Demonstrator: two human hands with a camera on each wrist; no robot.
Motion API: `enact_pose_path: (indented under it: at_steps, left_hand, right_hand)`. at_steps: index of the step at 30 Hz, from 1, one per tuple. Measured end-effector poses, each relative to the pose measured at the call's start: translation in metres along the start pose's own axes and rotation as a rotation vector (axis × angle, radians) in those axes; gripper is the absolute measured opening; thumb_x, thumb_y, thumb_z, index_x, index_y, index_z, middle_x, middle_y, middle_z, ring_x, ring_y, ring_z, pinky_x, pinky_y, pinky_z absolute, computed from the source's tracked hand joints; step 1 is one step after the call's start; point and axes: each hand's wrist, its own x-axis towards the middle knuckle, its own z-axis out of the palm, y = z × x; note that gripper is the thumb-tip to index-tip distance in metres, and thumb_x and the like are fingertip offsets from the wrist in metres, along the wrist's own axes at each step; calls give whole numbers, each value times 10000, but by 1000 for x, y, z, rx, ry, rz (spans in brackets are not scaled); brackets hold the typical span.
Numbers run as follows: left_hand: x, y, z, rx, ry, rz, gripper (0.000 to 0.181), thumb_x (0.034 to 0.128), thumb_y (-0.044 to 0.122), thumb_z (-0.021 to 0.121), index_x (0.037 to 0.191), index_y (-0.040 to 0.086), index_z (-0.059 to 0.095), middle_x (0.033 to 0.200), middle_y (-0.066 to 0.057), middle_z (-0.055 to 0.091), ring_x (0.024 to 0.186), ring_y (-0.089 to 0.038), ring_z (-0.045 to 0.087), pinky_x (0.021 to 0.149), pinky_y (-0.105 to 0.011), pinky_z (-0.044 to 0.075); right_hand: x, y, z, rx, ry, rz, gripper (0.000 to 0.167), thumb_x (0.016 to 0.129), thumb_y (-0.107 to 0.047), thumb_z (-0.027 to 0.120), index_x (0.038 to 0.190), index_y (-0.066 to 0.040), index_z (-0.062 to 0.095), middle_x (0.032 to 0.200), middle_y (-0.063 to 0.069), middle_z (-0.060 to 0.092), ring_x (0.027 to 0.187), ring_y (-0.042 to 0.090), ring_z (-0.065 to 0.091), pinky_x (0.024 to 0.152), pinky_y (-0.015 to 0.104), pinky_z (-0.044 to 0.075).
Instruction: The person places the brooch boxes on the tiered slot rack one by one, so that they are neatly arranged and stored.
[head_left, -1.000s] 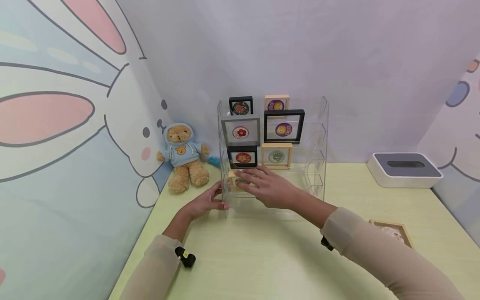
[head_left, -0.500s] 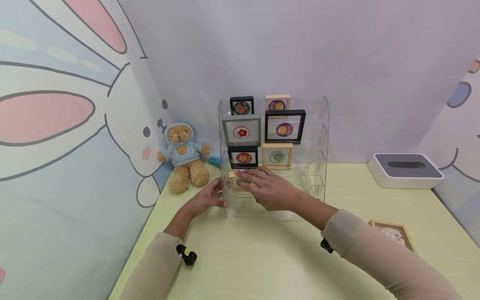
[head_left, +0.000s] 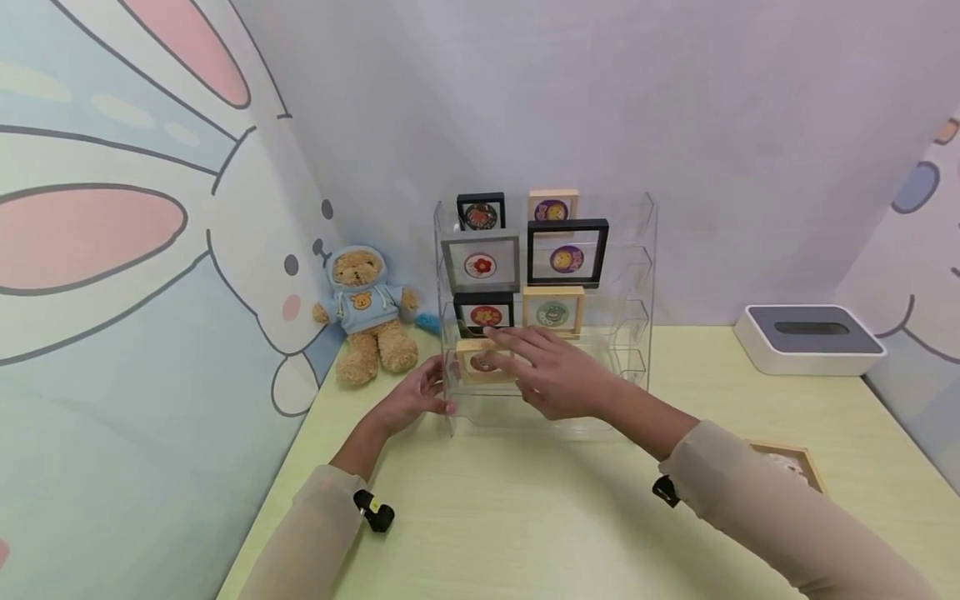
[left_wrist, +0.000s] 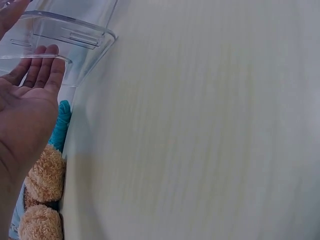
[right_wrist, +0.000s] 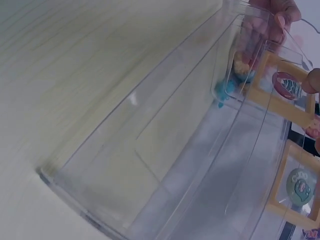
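Observation:
A clear acrylic tiered rack point(head_left: 487, 408) stands on the table with several small picture frames in it. My left hand point(head_left: 408, 402) holds the rack's left side panel, thumb at the front edge and fingers on the outer face. On the lowest filled tier at the left, a light wood frame point(head_left: 471, 367) with a round picture leans upright. My right hand point(head_left: 558, 375) is in front of that frame, its fingers extended and partly covering it. The right wrist view shows a fingertip point(right_wrist: 313, 81) close to the frame; contact I cannot tell. Above it sit a black frame point(head_left: 485, 314) and another light wood frame point(head_left: 553, 313).
A teddy bear point(head_left: 367, 312) in a blue hoodie sits left of the rack, beside a small blue object point(head_left: 428, 323). A white and grey tissue box point(head_left: 810, 340) is at the back right. A wooden tray point(head_left: 810, 468) with pale contents lies partly behind my right sleeve.
My right hand has shifted slightly right, its fingers drawing back from the lowest light wood frame, so more of that frame shows. My left hand stays on the rack's side.

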Motion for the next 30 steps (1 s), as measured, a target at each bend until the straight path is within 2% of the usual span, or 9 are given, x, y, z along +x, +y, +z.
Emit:
enact_pose_path:
  at_steps: [5, 9, 11, 13, 18, 22, 25, 26, 30]
  left_hand:
    - [0, 1, -1, 1, 5, -6, 1022, 919, -50, 757, 1751, 51, 173, 1782, -233, 279, 1687, -424, 253, 1363, -561, 213]
    - [1, -1, -4, -8, -6, -15, 1069, 921, -29, 776, 1767, 63, 128, 1798, -222, 255, 1699, -414, 229, 1359, -525, 234]
    - [1, -3, -5, -15, -15, -25, 1077, 935, -26, 769, 1773, 68, 100, 1805, -214, 241, 1703, -407, 220, 1356, -500, 250]
    - [1, -3, -4, -17, -22, -35, 1078, 945, -29, 755, 1777, 70, 76, 1806, -213, 231, 1705, -405, 212, 1353, -493, 258]
    - [1, -2, -3, -17, -34, -31, 1080, 946, -33, 749, 1777, 68, 68, 1801, -222, 228, 1706, -410, 202, 1357, -524, 225]
    - [0, -1, -2, -17, -42, -21, 1085, 946, -19, 758, 1780, 77, 71, 1812, -206, 218, 1711, -404, 190, 1352, -490, 242]
    - [-1, -3, -2, -5, -56, -11, 1080, 960, 1, 760, 1781, 78, 61, 1822, -196, 199, 1711, -404, 179, 1309, -372, 326]
    - [-1, -4, -3, -4, -61, -7, 1079, 965, 6, 762, 1780, 76, 59, 1823, -195, 194, 1711, -404, 176, 1281, -325, 355]
    - [-1, -5, -5, -13, -78, 9, 1093, 971, 18, 774, 1779, 72, 41, 1827, -197, 173, 1711, -411, 157, 1175, -202, 413]
  right_hand:
    - [-24, 10, -20, -4, 57, 8, 777, 966, -220, 811, 1655, -103, 472, 1707, 188, 488, 1524, 391, 522, 1184, 605, 489]
    - [-56, 17, -34, 2, 87, 33, 612, 1110, -325, 591, 1656, -76, 470, 1674, 210, 512, 1498, 409, 522, 1143, 617, 499]
    - [-78, 19, -38, 1, 113, 56, 602, 1150, -395, 431, 1653, -67, 480, 1660, 212, 524, 1479, 409, 528, 1134, 595, 487]
    - [-101, 20, -42, 8, 134, 92, 627, 1154, -428, 356, 1638, -60, 508, 1643, 207, 545, 1460, 397, 536, 1195, 512, 431]
    - [-162, 20, -48, 31, 190, 151, 606, 1123, -396, 448, 1553, 5, 592, 1565, 235, 603, 1374, 406, 565, 1335, 275, 175]
    - [-210, 21, -50, 51, 211, 217, 651, 1100, -450, 483, 1527, 24, 612, 1514, 243, 632, 1337, 393, 564, 1341, 229, 144]
    - [-246, 22, -52, 89, 157, 297, 698, 1080, -503, 530, 1564, -3, 589, 1547, 209, 614, 1399, 321, 523, 1332, 209, 134]
    - [-257, 22, -53, 110, 129, 325, 703, 1053, -482, 605, 1578, -15, 580, 1559, 192, 606, 1424, 284, 504, 1323, 195, 126]
    - [-295, 20, -55, 180, 20, 432, 908, 826, -324, 914, 1618, -71, 550, 1574, 110, 592, 1509, 74, 394, 1283, 138, 88]
